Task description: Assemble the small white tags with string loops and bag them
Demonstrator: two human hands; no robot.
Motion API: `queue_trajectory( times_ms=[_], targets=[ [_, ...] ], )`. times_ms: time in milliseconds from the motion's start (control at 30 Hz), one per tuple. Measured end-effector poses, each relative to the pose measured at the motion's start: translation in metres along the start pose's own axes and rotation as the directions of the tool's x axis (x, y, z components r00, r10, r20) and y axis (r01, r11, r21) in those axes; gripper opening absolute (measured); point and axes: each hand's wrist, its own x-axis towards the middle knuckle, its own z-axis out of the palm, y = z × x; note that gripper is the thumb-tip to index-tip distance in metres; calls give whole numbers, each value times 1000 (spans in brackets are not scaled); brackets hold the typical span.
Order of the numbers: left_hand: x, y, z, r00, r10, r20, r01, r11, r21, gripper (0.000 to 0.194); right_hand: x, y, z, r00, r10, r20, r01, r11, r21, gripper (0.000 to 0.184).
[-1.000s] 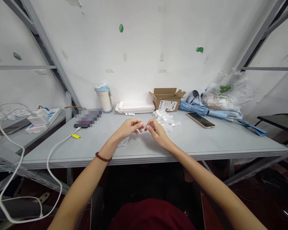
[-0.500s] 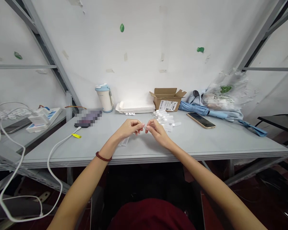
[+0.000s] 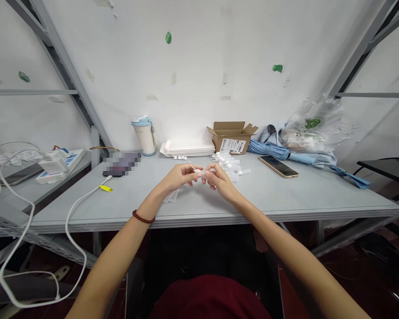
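Note:
My left hand [image 3: 181, 176] and my right hand [image 3: 220, 181] meet fingertip to fingertip above the middle of the desk. Between them sits a small white and clear plastic piece [image 3: 199, 172], pinched from both sides; its exact kind is mostly hidden by my fingers. Just behind my right hand lies a pile of small clear plastic tubes with white ends [image 3: 232, 165]. Clear plastic pieces [image 3: 172, 196] lie on the desk below my left hand. Farther back, several little white caps [image 3: 180, 158] stand in a row.
Along the wall stand a tumbler [image 3: 145, 136], a stack of white trays [image 3: 188, 149] and an open cardboard box [image 3: 233, 144]. A phone [image 3: 278, 167] and a blue folded umbrella [image 3: 306, 158] lie at right. A white cable [image 3: 73, 212] hangs over the left front edge.
Both hands stay at nearly the same spot. My fingers have shifted their grip slightly, the right ones curling more, and more of the white piece shows between them.

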Motion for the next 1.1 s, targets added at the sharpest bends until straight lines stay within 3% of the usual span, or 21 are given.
queue_trajectory(
  times_ms=[267,567,833,1100],
  targets=[
    [-1,0,1,1000,8,-26,-8,1000,12,35,1,-1,1,999,19,36,-20,999,32,28],
    [4,-6,-2,988,-9,-157,-7,995,-101,34,1,7,0,978,-138,-153,100,967,-235,33],
    [3,-6,-3,983,65,-169,-69,997,-16,29,2,7,-1,986,-101,-129,83,987,-137,34],
    [3,-4,0,983,65,-171,-71,997,-26,32,4,7,-2,987,-65,-150,56,996,-64,42]
  ],
)
